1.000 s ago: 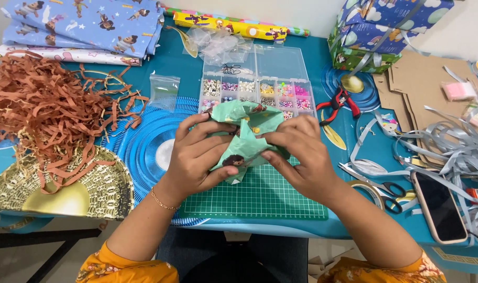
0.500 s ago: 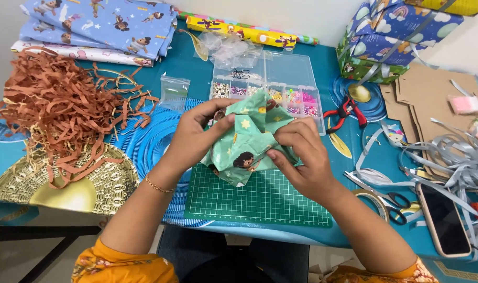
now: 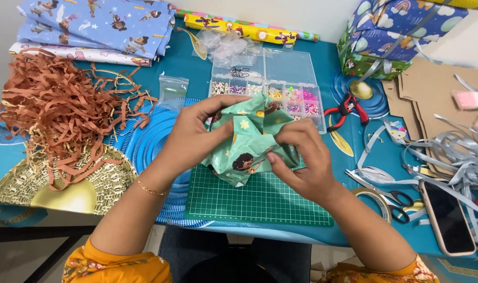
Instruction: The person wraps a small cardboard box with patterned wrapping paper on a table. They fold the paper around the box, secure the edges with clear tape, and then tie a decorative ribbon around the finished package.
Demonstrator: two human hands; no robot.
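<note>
Both hands are closed on a crumpled piece of mint-green patterned wrapping paper (image 3: 249,139), held between them above the green cutting mat (image 3: 260,199). The left hand (image 3: 194,139) curls round the paper's left side, thumb over its top edge. The right hand (image 3: 301,157) pinches the right side, fingertips (image 3: 273,157) pressed into the folds. Just beyond the fingers lies a clear bead organiser box (image 3: 281,86); red-handled pliers (image 3: 349,107) lie to their right, brown paper shreds (image 3: 61,112) well to the left.

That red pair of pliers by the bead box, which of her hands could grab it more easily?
Probably the right hand: the red pliers lie on its side of the green wrapping paper. The left hand would have to cross over. Both now grip the paper.
</note>
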